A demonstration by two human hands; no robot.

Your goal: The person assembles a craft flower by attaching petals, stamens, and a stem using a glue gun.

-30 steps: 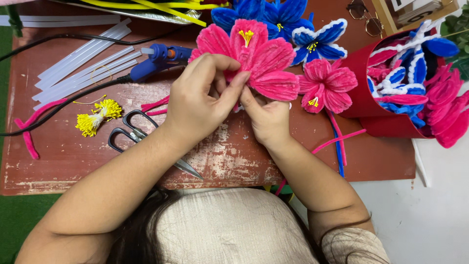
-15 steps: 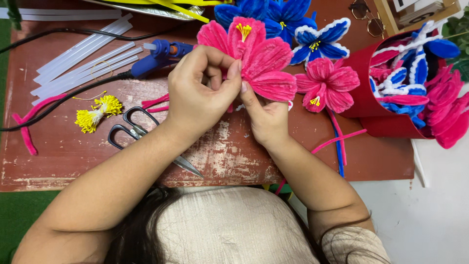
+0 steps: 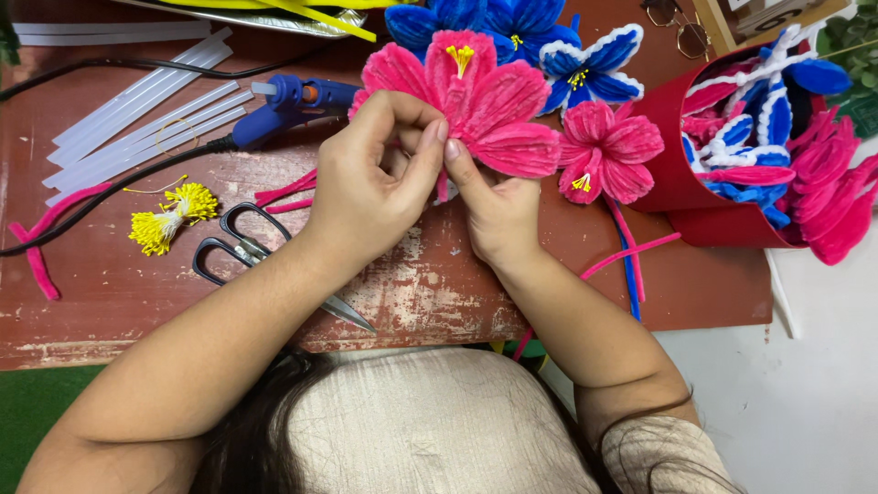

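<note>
Big pink pipe-cleaner flower (image 3: 476,96) sits just above both hands, pinched at its base by the left hand (image 3: 370,183) and right hand (image 3: 494,206), fingertips meeting. Scissors (image 3: 247,252) and blue glue gun (image 3: 293,101) lie left of them on a worn red table (image 3: 430,293); red bucket (image 3: 677,174) of flowers off right.

at the top right corner of the table stood a small box (image 3: 768,14) with a tan wooden frame and a white face bearing dark print, only its lower part in view, just behind the red cone-shaped wrapper (image 3: 681,169) that lay on its side holding pink and blue flowers. no screens or signs showed anywhere else.
</note>
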